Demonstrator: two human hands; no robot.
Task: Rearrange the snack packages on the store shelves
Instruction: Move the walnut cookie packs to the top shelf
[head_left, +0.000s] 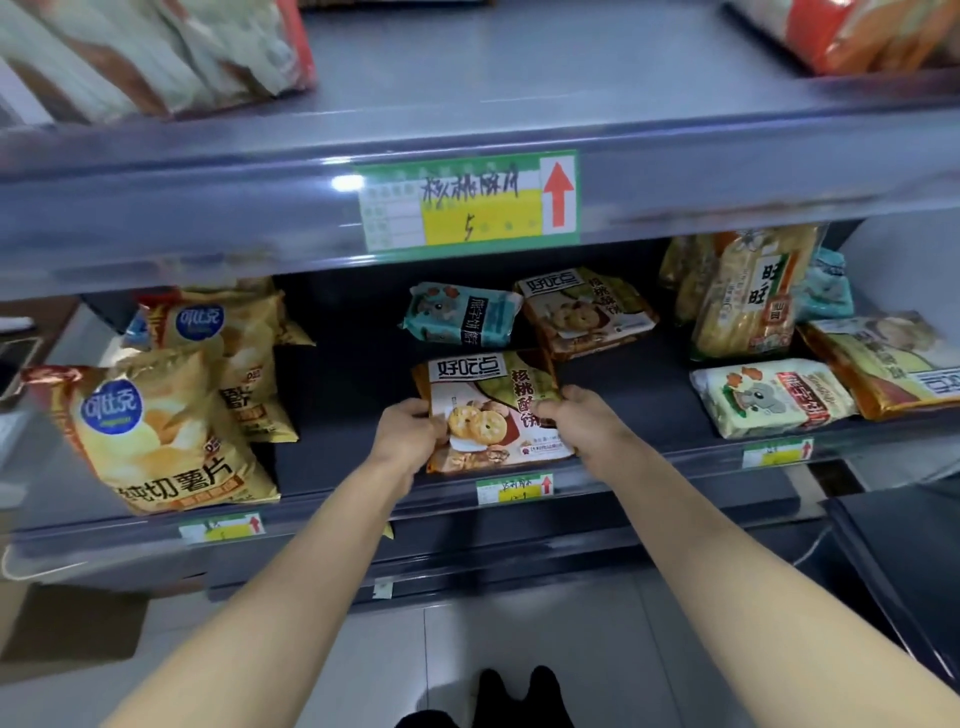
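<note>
Left hand (408, 434) and right hand (576, 415) pinch the sides of a 好吃点 pack (493, 410) (核桃酥饼); 可比克 chips (156, 436) stand left.

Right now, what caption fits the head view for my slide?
Left hand and right hand grip a cookie package at the shelf front.

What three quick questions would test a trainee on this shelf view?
1. True or false: the left hand and right hand both grip the cookie pack.
2. The chip bags stand on which side of that pack? A. left B. right C. behind it
3. Fill in: the red arrow on the big price tag points ___.
Key: 1 true; 2 A; 3 up.
</note>
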